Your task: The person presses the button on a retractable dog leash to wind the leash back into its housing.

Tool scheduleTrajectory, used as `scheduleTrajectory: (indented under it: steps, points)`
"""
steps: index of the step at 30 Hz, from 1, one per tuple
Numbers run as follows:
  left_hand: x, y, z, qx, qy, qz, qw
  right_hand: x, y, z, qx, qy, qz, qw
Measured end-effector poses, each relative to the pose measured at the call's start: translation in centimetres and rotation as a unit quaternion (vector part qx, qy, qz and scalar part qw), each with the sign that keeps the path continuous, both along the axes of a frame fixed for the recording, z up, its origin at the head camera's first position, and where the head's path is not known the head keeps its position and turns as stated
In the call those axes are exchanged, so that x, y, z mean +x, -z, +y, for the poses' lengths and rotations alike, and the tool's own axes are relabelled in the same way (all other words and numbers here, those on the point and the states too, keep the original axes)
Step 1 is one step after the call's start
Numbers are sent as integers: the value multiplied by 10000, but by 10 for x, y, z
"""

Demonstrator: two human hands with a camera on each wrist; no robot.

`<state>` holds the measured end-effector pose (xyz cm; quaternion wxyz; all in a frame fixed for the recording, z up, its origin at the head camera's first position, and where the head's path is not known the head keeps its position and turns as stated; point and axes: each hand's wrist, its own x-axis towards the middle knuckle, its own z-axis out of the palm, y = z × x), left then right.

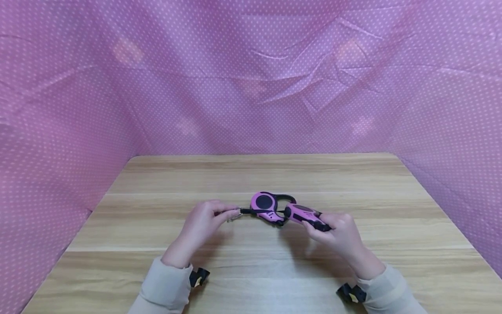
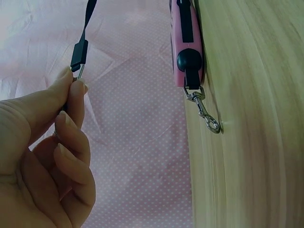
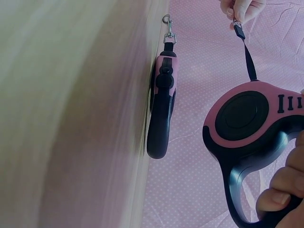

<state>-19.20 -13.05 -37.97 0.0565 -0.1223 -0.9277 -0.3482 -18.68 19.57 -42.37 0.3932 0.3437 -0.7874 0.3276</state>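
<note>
Two pink-and-black retractable dog leashes show. My right hand (image 1: 339, 233) grips the black handle of one leash (image 3: 232, 116), raised above the table. From its casing a black strap (image 3: 250, 61) stretches to my left hand (image 1: 201, 222). That hand pinches the metal clip (image 2: 80, 72) at the strap's end between thumb and index finger; most of the clip is hidden by the fingers. The second leash (image 1: 263, 201) lies on the table, partly behind the strap in the head view. In the left wrist view its silver snap hook (image 2: 205, 113) hangs out beyond the casing.
A wood-grain table (image 1: 251, 283) lies under both hands. Pink dotted cloth (image 1: 251, 109) hangs behind it and along both sides. Black wrist-camera mounts (image 1: 198, 277) sit at both sleeve cuffs.
</note>
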Motion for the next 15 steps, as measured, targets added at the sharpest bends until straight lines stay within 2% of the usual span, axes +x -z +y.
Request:
scheduleTrajectory:
  steps: [5, 15]
  points:
    - [0, -3, -1, 284, 19, -177, 9994, -1, 0, -1, 25, -9, 50, 10000]
    - [-1, -3, 3, 431, 93, -412, 9982, -1, 0, -1, 108, 59, 72, 9999]
